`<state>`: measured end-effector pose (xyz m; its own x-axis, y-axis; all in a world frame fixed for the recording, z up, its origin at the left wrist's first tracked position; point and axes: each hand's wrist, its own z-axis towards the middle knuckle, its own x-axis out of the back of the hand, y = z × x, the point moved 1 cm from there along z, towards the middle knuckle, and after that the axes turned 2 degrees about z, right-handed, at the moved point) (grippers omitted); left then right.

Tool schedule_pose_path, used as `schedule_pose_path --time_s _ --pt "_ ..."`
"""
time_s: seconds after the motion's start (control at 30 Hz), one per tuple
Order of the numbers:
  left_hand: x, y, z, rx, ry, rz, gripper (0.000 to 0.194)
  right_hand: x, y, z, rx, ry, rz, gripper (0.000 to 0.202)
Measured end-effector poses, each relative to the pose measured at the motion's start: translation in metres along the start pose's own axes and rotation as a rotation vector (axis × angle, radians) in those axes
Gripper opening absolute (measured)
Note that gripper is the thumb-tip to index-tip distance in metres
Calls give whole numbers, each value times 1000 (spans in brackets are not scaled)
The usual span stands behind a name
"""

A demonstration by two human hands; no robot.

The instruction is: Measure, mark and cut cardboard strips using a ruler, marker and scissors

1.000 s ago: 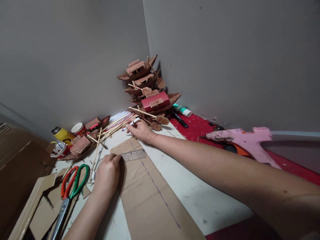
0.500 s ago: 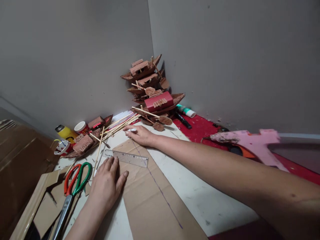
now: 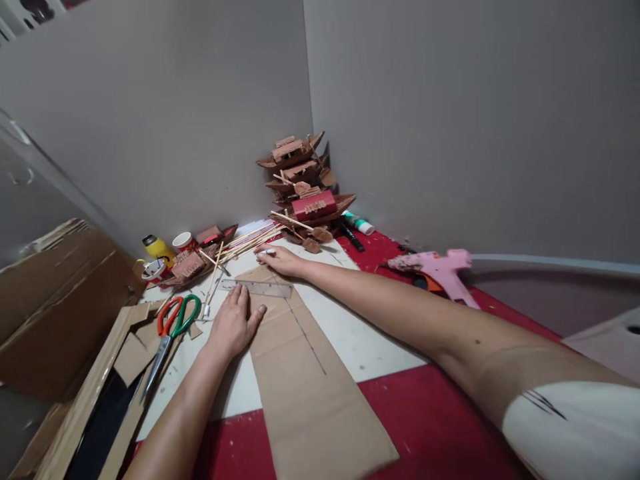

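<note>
My left hand (image 3: 233, 323) lies flat with its thumb spread, fingertips pressing on the left part of a clear ruler (image 3: 273, 289). The ruler lies crosswise on a long strip of brown cardboard (image 3: 305, 400). Down the strip runs a dark line (image 3: 307, 335), which passes under the ruler. At the far end of the strip, my right hand (image 3: 283, 260) is closed on a pen (image 3: 267, 251). Only the pen's white end shows; its tip is hidden. Thin wooden sticks (image 3: 253, 245) lie just beyond my right hand.
Scissors (image 3: 170, 330) with red and green handles lie left, beside a cardboard box (image 3: 65, 293). Model boats (image 3: 315, 207) are stacked in the wall corner. A pink glue gun (image 3: 440, 267) lies right of a black marker (image 3: 353, 237). Paper cups (image 3: 155, 269) and a yellow bottle (image 3: 159, 249) stand back left.
The view has drawn back and tilted up, showing more of the strip's near end and the red table covering. Both hands keep about the same places at the ruler and the strip's far end.
</note>
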<state>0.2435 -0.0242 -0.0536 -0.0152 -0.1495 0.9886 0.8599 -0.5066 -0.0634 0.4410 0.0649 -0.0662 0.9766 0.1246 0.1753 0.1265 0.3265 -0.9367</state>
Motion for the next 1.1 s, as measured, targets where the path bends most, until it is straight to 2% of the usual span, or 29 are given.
schedule_pose_path --time_s 0.1,0.3,0.4,0.5,0.63,0.83,1.0,1.1 --pt "6 14 -14 7 9 10 69 -1 -7 -15 -32 16 19 24" --pt "17 49 -60 -5 30 43 68 -1 -21 -67 -65 47 81 19" --pt "21 58 -71 -18 43 66 67 -2 -25 -83 -76 76 121 16" --pt "23 58 -67 -37 55 79 65 -1 -27 -86 -85 99 163 14" --pt "23 51 -49 -70 65 72 62 3 -26 -83 -87 120 208 15" --pt "19 45 -27 -118 27 31 65 12 -18 -75 -71 139 241 16" --pt "13 42 -15 -123 20 57 70 18 -14 -65 -39 210 188 20" --pt "10 41 -12 -112 28 94 73 18 -16 -69 -11 252 110 21"
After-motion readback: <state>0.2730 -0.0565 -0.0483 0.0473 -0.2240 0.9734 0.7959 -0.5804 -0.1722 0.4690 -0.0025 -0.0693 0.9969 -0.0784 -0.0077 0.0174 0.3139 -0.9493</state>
